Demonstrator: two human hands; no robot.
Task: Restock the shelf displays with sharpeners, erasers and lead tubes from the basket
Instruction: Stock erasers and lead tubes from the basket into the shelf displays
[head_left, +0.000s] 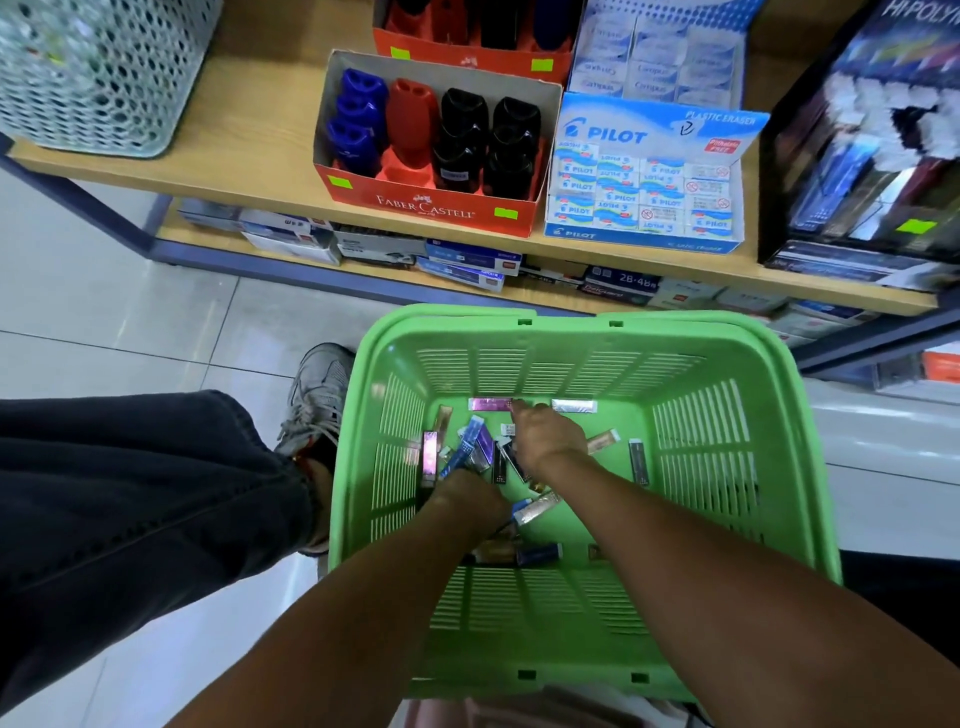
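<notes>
Green basket (727, 467) on the floor below the wooden shelf (260, 150), both hands inside it among scattered lead tubes (480, 441), left hand (467, 496) holding several, right hand (545, 439) reaching to a pink tube (488, 404) at the basket's far wall, red sharpener box (431, 205) and Pilot eraser box (644, 239) on the shelf beyond the basket.

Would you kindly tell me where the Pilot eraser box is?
In the head view, the Pilot eraser box sits on the wooden shelf, right of the Faber-Castell sharpener box.

The light wooden shelf (249, 130) carries, from left to right, a pale green perforated plastic bin (98, 78), a red cardboard Faber-Castell sharpener display box (431, 202), a blue-and-white Pilot eraser display box (644, 234) and a black display box (852, 156). Behind them stand a second red box (467, 57) and a Campus eraser box (660, 57). The lower shelf (545, 299) holds flat cartons (467, 260).
</notes>
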